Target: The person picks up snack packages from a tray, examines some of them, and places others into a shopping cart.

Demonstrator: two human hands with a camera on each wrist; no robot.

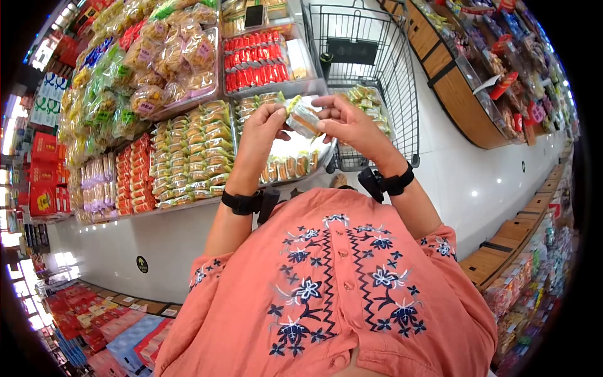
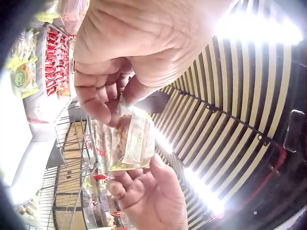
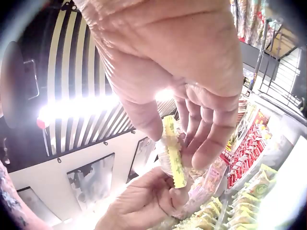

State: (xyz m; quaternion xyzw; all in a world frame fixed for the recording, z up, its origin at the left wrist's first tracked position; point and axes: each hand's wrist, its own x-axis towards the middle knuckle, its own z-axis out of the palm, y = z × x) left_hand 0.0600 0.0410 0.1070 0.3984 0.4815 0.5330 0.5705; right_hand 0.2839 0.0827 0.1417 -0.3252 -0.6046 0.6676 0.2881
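A small wrapped pastry, in clear plastic with yellow-green crimped ends and a white printed label, is held up between both hands over the display. My left hand pinches one end of the wrapper between thumb and fingers, as the left wrist view shows close up. From the opposite side my right hand grips the pack with thumb and fingers. Seen from the right wrist, the yellow crimped edge faces the camera near the right thumb. Below the hands are rows of similar wrapped pastries and a bright white surface.
A black wire shopping cart stands just beyond the right hand, with similar packs in it. To the left are bins of red packets, bagged snacks and stacked pastries. A phone lies at the back. Wooden shelving lines the right.
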